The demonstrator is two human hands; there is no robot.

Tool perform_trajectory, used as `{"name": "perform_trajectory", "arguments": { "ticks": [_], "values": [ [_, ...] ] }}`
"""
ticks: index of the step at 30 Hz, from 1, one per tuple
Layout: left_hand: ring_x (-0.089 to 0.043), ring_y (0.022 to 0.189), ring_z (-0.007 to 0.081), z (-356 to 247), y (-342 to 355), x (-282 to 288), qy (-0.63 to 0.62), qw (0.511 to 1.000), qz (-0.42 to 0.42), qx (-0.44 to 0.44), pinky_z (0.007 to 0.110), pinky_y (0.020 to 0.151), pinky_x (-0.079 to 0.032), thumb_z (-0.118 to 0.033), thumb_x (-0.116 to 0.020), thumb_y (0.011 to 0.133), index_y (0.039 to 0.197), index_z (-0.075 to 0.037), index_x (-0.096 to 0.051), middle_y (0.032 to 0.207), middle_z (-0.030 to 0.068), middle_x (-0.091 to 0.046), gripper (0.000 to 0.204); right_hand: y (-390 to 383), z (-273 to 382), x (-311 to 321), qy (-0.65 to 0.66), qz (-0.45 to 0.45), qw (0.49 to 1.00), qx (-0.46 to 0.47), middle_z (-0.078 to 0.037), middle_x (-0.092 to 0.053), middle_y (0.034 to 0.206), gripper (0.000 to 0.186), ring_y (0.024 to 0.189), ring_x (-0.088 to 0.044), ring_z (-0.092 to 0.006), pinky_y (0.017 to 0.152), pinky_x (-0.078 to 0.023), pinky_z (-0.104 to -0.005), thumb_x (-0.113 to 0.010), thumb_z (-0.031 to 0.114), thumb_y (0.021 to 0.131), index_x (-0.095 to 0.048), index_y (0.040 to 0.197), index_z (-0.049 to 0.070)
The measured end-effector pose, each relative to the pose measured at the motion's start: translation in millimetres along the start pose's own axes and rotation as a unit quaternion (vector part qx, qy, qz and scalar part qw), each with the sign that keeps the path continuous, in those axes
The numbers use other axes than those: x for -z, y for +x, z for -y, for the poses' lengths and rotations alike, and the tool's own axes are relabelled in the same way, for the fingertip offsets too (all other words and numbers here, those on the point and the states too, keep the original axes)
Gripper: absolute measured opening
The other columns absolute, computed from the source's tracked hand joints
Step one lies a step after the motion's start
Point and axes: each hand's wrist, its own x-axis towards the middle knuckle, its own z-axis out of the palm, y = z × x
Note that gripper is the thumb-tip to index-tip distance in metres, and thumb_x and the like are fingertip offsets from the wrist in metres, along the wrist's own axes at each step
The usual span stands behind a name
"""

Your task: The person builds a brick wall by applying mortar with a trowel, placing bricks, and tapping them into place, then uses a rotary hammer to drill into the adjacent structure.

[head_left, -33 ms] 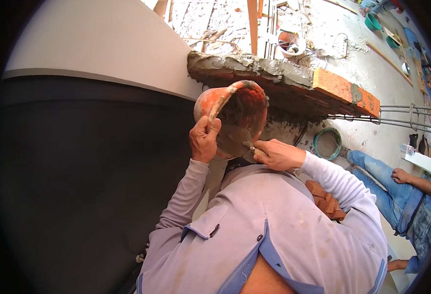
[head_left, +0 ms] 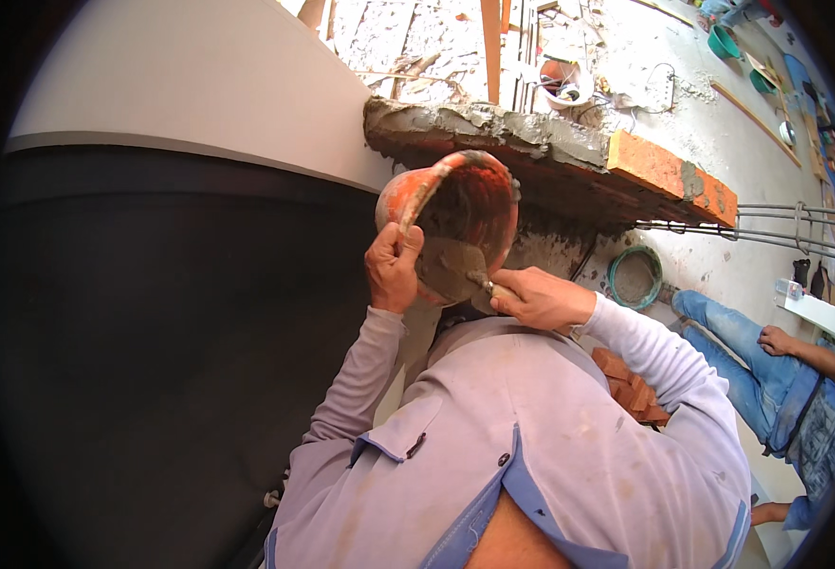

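My left hand grips the left rim of a tilted orange bucket, streaked with mortar, its opening facing up toward me. My right hand is closed on the short handle of a trowel, whose mortar-coated blade lies in the bucket's mouth, near its lower part. Just beyond the bucket runs a low brick wall topped with grey wet mortar, ending on the right in an orange brick.
A white panel and dark surface fill the left. Steel bars extend right. Another person in jeans is at my right, beside a green ringed container. Bricks lie below my right arm. Rubble lies beyond the wall.
The bucket is slightly higher at its top rim, and the trowel blade has shifted a little up and left within it. Both hands keep their grip.
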Motion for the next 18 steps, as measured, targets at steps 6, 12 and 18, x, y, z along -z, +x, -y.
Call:
{"name": "perform_trajectory", "arguments": {
  "ticks": [6, 12, 18],
  "values": [
    [-0.028, 0.061, 0.0058, 30.0, 12.1, 17.5, -0.07, 0.996, -0.046, 0.043, 0.025, 0.051, -0.026, -0.03, -0.058, 0.097, 0.065, -0.009, -0.038, 0.063, -0.0064, -0.031, 0.043, 22.6, -38.0, 13.8, 0.18, 0.046, 0.981, -0.052, -0.004, -0.055, 0.071, 0.033, 0.056, -0.053, -0.0115, 0.048, -0.045, -0.0285, -0.053, 0.029, 0.096, -0.057, 0.114, 0.002],
    [-0.029, 0.061, 0.006, 78.3, 16.4, 26.2, -0.1, 0.988, -0.098, 0.069, 0.027, 0.051, -0.025, -0.027, -0.054, 0.099, 0.066, -0.008, -0.037, 0.063, -0.0056, -0.032, 0.042, 17.5, -16.2, 53.6, 0.219, -0.017, 0.975, -0.014, 0.001, -0.052, 0.071, 0.04, 0.055, -0.049, -0.0062, 0.049, -0.043, -0.0236, -0.06, 0.03, 0.093, -0.056, 0.122, 0.004],
    [-0.03, 0.058, 0.0078, 111.5, 17.3, 30.7, -0.078, 0.988, -0.092, 0.094, 0.029, 0.05, -0.026, -0.029, -0.055, 0.097, 0.064, -0.006, -0.037, 0.06, -0.0037, -0.03, 0.044, 37.6, 33.4, 93.3, -0.179, -0.33, 0.917, 0.136, -0.019, -0.062, 0.097, 0.035, 0.085, -0.062, -0.0337, 0.072, -0.051, -0.0386, -0.063, 0.016, 0.085, -0.055, 0.115, -0.001]
  ]
}}
